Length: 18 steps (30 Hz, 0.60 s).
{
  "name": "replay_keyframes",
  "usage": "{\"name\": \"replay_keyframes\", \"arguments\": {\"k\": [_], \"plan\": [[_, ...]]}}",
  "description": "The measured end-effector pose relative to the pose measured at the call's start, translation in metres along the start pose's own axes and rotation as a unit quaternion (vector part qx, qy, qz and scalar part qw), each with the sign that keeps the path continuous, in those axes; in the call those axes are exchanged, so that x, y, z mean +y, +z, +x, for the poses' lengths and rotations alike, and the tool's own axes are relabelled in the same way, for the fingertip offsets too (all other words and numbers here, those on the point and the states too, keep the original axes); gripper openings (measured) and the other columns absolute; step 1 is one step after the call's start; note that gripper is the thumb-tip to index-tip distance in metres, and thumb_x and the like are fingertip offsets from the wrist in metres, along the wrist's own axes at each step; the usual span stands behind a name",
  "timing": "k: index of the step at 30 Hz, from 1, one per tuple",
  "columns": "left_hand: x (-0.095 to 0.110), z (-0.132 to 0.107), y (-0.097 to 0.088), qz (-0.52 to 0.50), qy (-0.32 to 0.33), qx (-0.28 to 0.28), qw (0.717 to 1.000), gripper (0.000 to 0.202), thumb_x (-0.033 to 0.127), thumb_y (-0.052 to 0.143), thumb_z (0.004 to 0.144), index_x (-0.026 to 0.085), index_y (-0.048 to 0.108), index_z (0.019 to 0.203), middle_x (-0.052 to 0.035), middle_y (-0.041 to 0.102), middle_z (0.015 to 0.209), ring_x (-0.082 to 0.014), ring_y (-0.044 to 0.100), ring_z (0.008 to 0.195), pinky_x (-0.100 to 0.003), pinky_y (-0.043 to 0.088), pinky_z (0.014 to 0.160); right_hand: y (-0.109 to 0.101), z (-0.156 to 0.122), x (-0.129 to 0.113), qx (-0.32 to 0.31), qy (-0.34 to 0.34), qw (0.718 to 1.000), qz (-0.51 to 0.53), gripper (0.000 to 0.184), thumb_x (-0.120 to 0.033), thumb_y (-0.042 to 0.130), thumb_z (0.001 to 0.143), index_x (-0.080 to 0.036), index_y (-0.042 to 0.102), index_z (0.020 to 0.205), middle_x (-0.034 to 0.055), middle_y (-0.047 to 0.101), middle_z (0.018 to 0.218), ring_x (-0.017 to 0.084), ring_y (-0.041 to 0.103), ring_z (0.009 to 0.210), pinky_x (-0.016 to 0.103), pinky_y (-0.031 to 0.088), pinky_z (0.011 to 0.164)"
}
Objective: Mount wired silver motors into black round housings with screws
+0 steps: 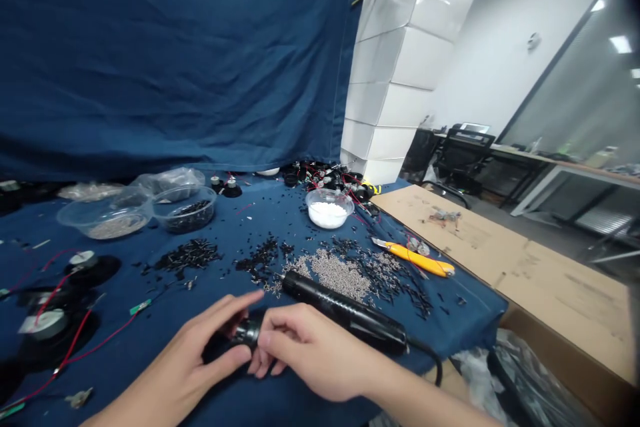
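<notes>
Part, black and shiny, sits gripped between left hand and right hand, any print on it unreadable.

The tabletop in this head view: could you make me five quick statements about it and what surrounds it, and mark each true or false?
1. Both hands, the left hand and the right hand, are at a small black part. True.
2. The yellow knife lies inside the clear bowl. False: it lies on the blue cloth.
3. The clear bowl holds white material. True.
4. The right hand is wrapped around the black cylindrical tool. False: the tool lies on the cloth, just beyond that hand.
5. The stacked boxes are red. False: they are white.
</notes>
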State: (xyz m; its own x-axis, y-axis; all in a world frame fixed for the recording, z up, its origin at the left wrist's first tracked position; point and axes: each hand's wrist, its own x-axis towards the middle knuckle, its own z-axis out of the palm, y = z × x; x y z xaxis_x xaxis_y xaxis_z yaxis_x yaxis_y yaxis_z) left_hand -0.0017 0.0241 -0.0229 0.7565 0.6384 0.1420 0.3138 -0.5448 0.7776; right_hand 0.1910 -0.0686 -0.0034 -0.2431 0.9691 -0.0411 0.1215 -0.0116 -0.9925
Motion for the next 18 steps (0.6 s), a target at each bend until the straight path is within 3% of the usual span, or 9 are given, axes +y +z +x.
{"name": "replay_keyframes", "arguments": {"k": [3, 6, 7, 9, 11, 12, 15, 18], "plan": [[0.005, 0.002, 0.003, -0.011, 0.011, -0.077, 0.997, 0.041, 0.043, 0.059, 0.087, 0.026, 0.059, 0.125, -0.0045, 0.063, 0.105, -0.0219, 0.060, 0.099, -0.029, 0.047, 0.088, 0.006, -0.007, -0.003, 0.018, -0.005, 0.996, -0.087, 0.018, -0.020, 0.051, 0.093, -0.017, 0.059, 0.076, 0.0000, 0.065, 0.079, 0.015, 0.063, 0.076, 0.021, 0.047, 0.067], [0.010, 0.003, 0.001, 0.026, -0.013, -0.061, 0.998, 0.044, 0.043, 0.065, 0.081, 0.027, 0.060, 0.121, -0.0040, 0.063, 0.105, -0.0239, 0.059, 0.100, -0.031, 0.047, 0.088, -0.016, -0.020, -0.018, 0.056, -0.031, 0.985, -0.158, 0.013, -0.024, 0.055, 0.093, -0.020, 0.066, 0.086, -0.0004, 0.067, 0.082, 0.015, 0.063, 0.074, 0.022, 0.047, 0.065], [0.012, 0.003, 0.001, 0.036, -0.022, -0.054, 0.998, 0.043, 0.043, 0.067, 0.079, 0.029, 0.061, 0.119, -0.0037, 0.062, 0.108, -0.0246, 0.058, 0.102, -0.032, 0.046, 0.090, -0.034, -0.029, -0.023, 0.116, -0.056, 0.966, -0.226, 0.015, -0.026, 0.055, 0.094, -0.021, 0.067, 0.088, 0.0007, 0.068, 0.086, 0.017, 0.064, 0.079, 0.025, 0.048, 0.071], [0.016, 0.001, 0.000, 0.043, -0.032, -0.046, 0.998, 0.041, 0.039, 0.068, 0.076, 0.030, 0.061, 0.116, -0.0028, 0.059, 0.115, -0.0249, 0.056, 0.107, -0.033, 0.044, 0.094, -0.087, -0.050, -0.026, 0.308, -0.059, 0.891, -0.329, 0.024, -0.034, 0.048, 0.097, -0.022, 0.068, 0.092, 0.0051, 0.068, 0.094, 0.022, 0.064, 0.089, 0.031, 0.048, 0.079], [0.019, 0.000, 0.000, 0.040, -0.028, -0.043, 0.998, 0.038, 0.033, 0.069, 0.074, 0.029, 0.060, 0.111, -0.0023, 0.055, 0.122, -0.0246, 0.054, 0.112, -0.033, 0.042, 0.098, -0.152, -0.073, -0.018, 0.477, 0.036, 0.789, -0.386, 0.025, -0.034, 0.045, 0.095, -0.022, 0.067, 0.096, 0.0069, 0.068, 0.099, 0.022, 0.064, 0.092, 0.031, 0.049, 0.081], [0.020, -0.001, 0.001, 0.040, -0.027, -0.040, 0.998, 0.037, 0.030, 0.068, 0.073, 0.028, 0.059, 0.109, -0.0023, 0.054, 0.124, -0.0246, 0.053, 0.114, -0.034, 0.041, 0.100, -0.184, -0.084, -0.012, 0.512, 0.079, 0.759, -0.394, 0.024, -0.030, 0.044, 0.093, -0.019, 0.066, 0.095, 0.0105, 0.068, 0.099, 0.025, 0.064, 0.093, 0.034, 0.049, 0.082], [0.021, -0.002, 0.002, 0.044, -0.027, -0.037, 0.998, 0.037, 0.025, 0.066, 0.073, 0.027, 0.057, 0.109, -0.0029, 0.057, 0.121, -0.0244, 0.053, 0.113, -0.034, 0.041, 0.099, -0.257, -0.109, 0.014, 0.504, 0.187, 0.743, -0.398, 0.013, -0.020, 0.053, 0.079, -0.017, 0.065, 0.073, 0.0161, 0.069, 0.086, 0.033, 0.064, 0.082, 0.043, 0.049, 0.078], [0.018, -0.001, 0.003, 0.050, -0.025, -0.042, 0.998, 0.035, 0.027, 0.064, 0.076, 0.026, 0.057, 0.110, -0.0033, 0.061, 0.116, -0.0244, 0.055, 0.108, -0.034, 0.044, 0.095, -0.286, -0.122, 0.037, 0.439, 0.257, 0.784, -0.357, 0.015, -0.024, 0.059, 0.076, -0.018, 0.066, 0.064, 0.0128, 0.067, 0.069, 0.030, 0.065, 0.069, 0.038, 0.051, 0.066]]}}
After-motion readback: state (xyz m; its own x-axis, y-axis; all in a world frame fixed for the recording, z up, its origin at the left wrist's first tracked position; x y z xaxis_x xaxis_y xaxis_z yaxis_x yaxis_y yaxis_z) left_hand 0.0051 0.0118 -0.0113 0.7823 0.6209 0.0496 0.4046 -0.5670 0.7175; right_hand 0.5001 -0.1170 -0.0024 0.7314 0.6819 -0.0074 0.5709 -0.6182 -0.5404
